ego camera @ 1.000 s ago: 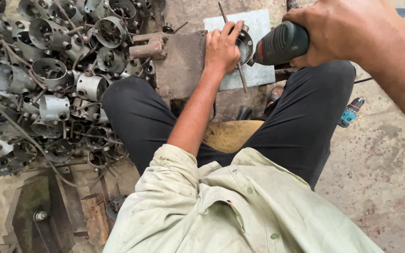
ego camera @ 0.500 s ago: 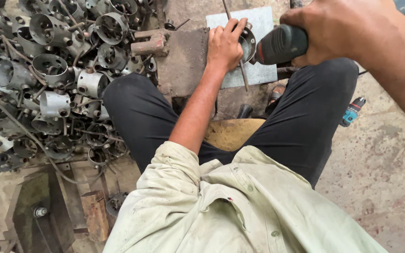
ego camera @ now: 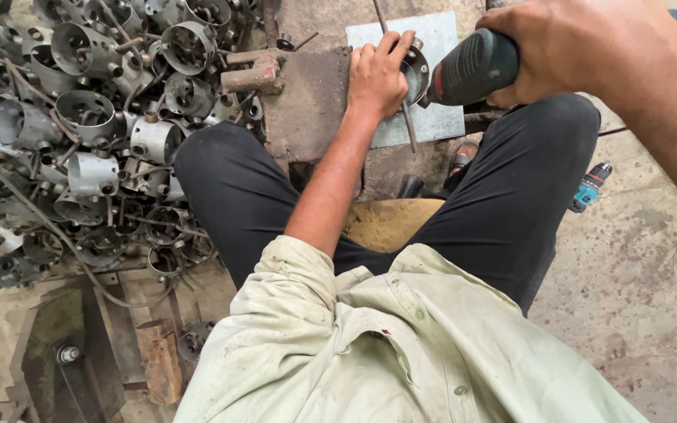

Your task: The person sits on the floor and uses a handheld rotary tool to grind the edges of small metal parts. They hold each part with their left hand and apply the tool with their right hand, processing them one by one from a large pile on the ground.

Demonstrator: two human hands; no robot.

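Head view: left hand (ego camera: 376, 77) fingers clasping round metal housing (ego camera: 414, 70), right hand (ego camera: 570, 48) gripping drill (ego camera: 472, 69), housing pile (ego camera: 95, 133) alongside

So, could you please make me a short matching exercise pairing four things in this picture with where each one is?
Things:
1. power tool
2. round metal part
3. pile of metal housings
4. small blue drill

Places:
A. lying on the concrete floor beside the person's right leg
B. heaped on the floor to the person's left
C. held in the right hand
D. held down by the left hand on the work surface

Pairs: 1-C, 2-D, 3-B, 4-A
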